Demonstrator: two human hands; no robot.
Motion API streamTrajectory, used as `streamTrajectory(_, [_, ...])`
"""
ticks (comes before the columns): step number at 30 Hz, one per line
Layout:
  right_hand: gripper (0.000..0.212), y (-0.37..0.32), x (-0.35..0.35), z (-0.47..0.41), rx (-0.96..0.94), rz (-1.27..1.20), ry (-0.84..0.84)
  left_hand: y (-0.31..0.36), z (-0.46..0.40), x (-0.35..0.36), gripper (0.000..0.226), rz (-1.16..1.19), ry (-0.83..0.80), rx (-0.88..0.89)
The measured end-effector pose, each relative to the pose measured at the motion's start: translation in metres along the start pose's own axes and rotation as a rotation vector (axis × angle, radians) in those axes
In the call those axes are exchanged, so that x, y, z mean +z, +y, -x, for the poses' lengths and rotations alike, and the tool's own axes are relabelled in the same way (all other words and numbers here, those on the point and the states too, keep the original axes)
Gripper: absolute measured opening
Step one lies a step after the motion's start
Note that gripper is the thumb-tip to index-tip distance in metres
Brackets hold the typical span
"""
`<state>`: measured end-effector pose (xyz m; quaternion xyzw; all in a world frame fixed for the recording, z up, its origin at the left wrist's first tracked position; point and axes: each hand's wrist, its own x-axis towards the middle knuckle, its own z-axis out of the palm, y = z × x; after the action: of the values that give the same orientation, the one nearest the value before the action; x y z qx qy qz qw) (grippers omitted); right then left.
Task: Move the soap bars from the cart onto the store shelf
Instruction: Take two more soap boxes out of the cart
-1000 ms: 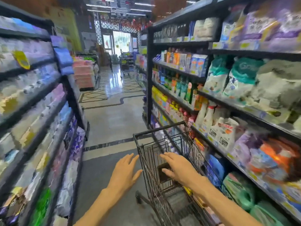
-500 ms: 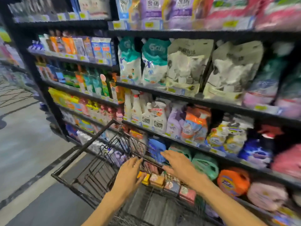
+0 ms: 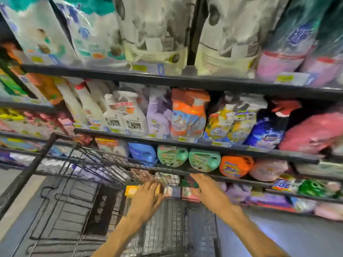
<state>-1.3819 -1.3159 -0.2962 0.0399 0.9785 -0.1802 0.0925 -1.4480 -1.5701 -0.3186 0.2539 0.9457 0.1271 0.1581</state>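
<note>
A black wire cart (image 3: 37, 164) stands against the store shelf (image 3: 185, 143). Several boxed soap bars lie in a row at the cart's far end: a yellow one (image 3: 130, 191), a dark one (image 3: 171, 191) and a pink one (image 3: 187, 194). My left hand (image 3: 146, 199) reaches down over the yellow and orange boxes with fingers spread, touching them. Over the pink box hovers my right hand (image 3: 209, 191), fingers straight, by the cart's rim. Neither hand holds a box. The picture is blurred.
The shelf carries spray bottles (image 3: 118, 112), refill pouches (image 3: 187, 112), green jugs (image 3: 204, 159) and an orange Tide jug (image 3: 234, 166). Big white bags (image 3: 154, 34) fill the top tier. Grey floor (image 3: 278, 234) shows at the lower right, below my right arm.
My view has swung right and down from the aisle to face the shelf. Both hands moved forward and lower into the cart, closer to the soap boxes.
</note>
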Motion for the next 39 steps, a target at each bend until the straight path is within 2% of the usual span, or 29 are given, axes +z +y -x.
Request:
streamTrajectory(4, [0.055,0.022,0.041,-0.005,0.111,-0.054,-0.072,-0.007,-0.036,0.048,0.067,0.047,-0.198,-0.091])
streamTrajectory(9, [0.056,0.04,0.093,-0.025,0.202,-0.108,-0.182,-0.018,-0.076,0.11,0.064,0.057,-0.295,-0.15])
streamTrajectory(15, [0.055,0.054,0.174,-0.032,0.327,-0.317,-0.156,-0.048,-0.13,0.193,0.065,0.088,-0.316,-0.177])
streamTrajectory(17, [0.055,0.063,0.201,-0.031,0.328,-0.229,-0.18,-0.057,-0.144,0.217,0.067,0.105,-0.314,-0.187])
streamTrajectory(23, [0.05,0.069,0.245,-0.031,0.383,-0.28,-0.166,-0.084,-0.185,0.274,0.084,0.157,-0.315,-0.238])
streamTrajectory(25, [0.049,0.069,0.251,-0.028,0.383,-0.252,-0.149,-0.087,-0.195,0.281,0.084,0.148,-0.323,-0.222])
streamTrajectory(29, [0.06,0.063,0.251,-0.026,0.389,-0.214,-0.15,-0.09,-0.21,0.284,0.075,0.152,-0.29,-0.211])
streamTrajectory(35, [0.047,0.065,0.243,-0.036,0.445,-0.301,-0.128,-0.091,-0.199,0.285,0.058,0.201,-0.215,-0.21])
streamTrajectory(39, [0.048,0.072,0.247,-0.058,0.501,-0.257,-0.09,-0.091,-0.195,0.286,0.062,0.259,-0.156,-0.212])
